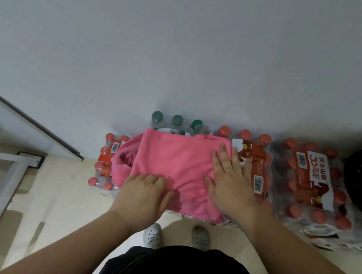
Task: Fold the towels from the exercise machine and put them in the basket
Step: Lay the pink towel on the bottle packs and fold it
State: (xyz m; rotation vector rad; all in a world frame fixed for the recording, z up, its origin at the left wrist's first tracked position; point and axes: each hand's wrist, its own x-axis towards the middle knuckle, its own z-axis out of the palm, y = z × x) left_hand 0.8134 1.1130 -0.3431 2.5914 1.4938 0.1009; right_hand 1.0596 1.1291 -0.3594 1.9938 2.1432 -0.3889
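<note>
Atop bottle packs (305,183), left hand (143,191) fingers curl on pink towel's (172,158) near edge, right hand (229,182) lies flat.

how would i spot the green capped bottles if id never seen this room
Look along the plain grey wall to the row of shrink-wrapped bottle packs on the floor. Just behind the pink towel, against the wall, stand the green-capped bottles. Every other pack has red caps; only these three caps are green.
</note>
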